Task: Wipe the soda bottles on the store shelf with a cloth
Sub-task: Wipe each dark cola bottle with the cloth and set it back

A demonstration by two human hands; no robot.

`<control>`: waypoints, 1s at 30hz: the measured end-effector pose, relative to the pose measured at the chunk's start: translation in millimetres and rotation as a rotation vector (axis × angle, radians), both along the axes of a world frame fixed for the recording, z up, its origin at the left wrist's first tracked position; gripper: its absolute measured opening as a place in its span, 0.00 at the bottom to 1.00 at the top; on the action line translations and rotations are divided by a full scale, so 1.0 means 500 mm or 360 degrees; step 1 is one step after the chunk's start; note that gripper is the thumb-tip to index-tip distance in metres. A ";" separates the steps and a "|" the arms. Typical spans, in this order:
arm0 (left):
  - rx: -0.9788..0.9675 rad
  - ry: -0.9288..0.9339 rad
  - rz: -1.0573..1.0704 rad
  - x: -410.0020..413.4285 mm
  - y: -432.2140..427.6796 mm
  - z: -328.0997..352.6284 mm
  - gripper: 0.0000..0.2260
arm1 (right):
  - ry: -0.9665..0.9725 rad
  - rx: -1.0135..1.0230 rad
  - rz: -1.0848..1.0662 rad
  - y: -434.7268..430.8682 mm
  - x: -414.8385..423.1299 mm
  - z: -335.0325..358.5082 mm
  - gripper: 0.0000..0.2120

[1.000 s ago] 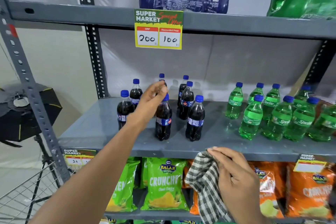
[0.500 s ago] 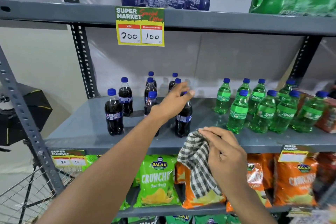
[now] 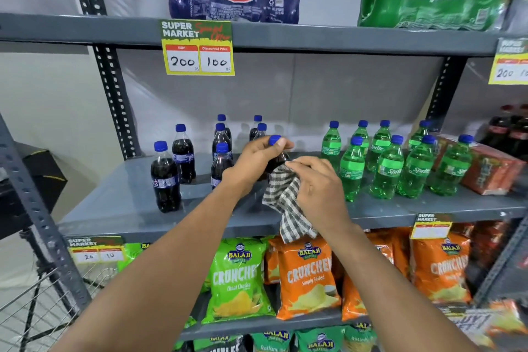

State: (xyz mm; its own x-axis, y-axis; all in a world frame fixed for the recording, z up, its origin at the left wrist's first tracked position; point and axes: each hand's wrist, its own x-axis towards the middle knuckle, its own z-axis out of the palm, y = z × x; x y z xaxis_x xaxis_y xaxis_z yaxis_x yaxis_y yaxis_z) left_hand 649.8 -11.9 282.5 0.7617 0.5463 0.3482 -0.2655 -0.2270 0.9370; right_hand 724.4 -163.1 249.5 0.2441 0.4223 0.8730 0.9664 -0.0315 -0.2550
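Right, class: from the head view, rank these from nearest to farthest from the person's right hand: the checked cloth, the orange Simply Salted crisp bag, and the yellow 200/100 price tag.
1. Checked cloth: held in the right hand, at the middle shelf's front.
2. Orange Simply Salted crisp bag: below the hand, on the next shelf down.
3. Yellow 200/100 price tag: up and left, on the upper shelf's edge.

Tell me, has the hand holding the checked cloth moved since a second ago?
Yes. The right hand with the black-and-white checked cloth rose from below the grey metal shelf's front edge to the dark cola bottle.
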 end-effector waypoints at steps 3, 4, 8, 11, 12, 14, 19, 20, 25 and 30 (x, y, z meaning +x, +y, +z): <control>-0.0150 -0.0147 -0.0197 -0.015 -0.024 0.018 0.13 | -0.0057 0.0031 -0.0071 -0.001 -0.007 0.031 0.21; -0.0171 -0.0200 -0.0245 -0.020 -0.032 0.023 0.14 | -0.0105 0.0032 -0.0095 -0.003 -0.013 0.041 0.21; -0.0228 -0.0320 -0.0375 -0.039 -0.051 0.032 0.19 | -0.0401 0.0084 -0.0084 -0.021 -0.051 0.066 0.18; -0.0341 -0.0377 -0.0379 -0.050 -0.059 0.036 0.20 | -0.0582 -0.0007 -0.0025 -0.041 -0.074 0.056 0.17; -0.0388 -0.0409 -0.0374 -0.052 -0.061 0.037 0.18 | -0.0620 -0.0046 -0.0015 -0.050 -0.081 0.046 0.15; -0.0530 -0.0514 -0.0393 -0.057 -0.064 0.041 0.14 | -0.0671 -0.0114 0.0004 -0.067 -0.094 0.023 0.16; -0.0597 -0.0547 -0.0430 -0.066 -0.063 0.046 0.12 | -0.0684 -0.0225 0.0039 -0.095 -0.112 -0.032 0.22; -0.0615 -0.0539 -0.0448 -0.067 -0.066 0.045 0.12 | -0.0628 -0.0200 0.0030 -0.095 -0.111 -0.028 0.20; -0.0611 -0.0429 -0.0651 -0.074 -0.088 0.034 0.12 | -0.0342 0.0112 -0.0074 -0.062 -0.099 0.064 0.18; -0.0665 -0.0463 -0.0691 -0.083 -0.092 0.035 0.14 | -0.0414 0.0077 -0.0053 -0.058 -0.115 0.079 0.17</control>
